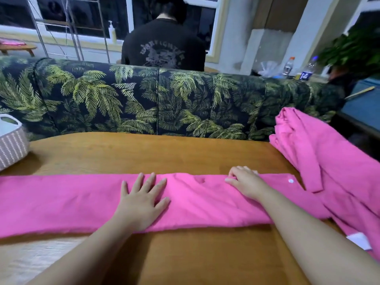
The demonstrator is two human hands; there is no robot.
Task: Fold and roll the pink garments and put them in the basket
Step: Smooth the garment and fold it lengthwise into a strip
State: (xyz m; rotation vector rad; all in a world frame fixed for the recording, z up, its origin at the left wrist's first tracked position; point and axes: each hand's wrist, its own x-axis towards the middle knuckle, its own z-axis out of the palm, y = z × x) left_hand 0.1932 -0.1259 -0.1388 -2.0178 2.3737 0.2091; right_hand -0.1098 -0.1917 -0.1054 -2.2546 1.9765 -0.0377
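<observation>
Left hand lies flat, fingers spread, on the long folded pink garment; right hand pinches its far edge on the wooden tabletop.

— Dim in here, isn't it? The windows are black, so all the light comes from indoors, overhead.

— Yes, and it glares pale off the wooden table at its near left corner. Soft shadows sit under the forearms.

— The edges bend: the sofa back bows, and the plant at far right smears into blur.
</observation>
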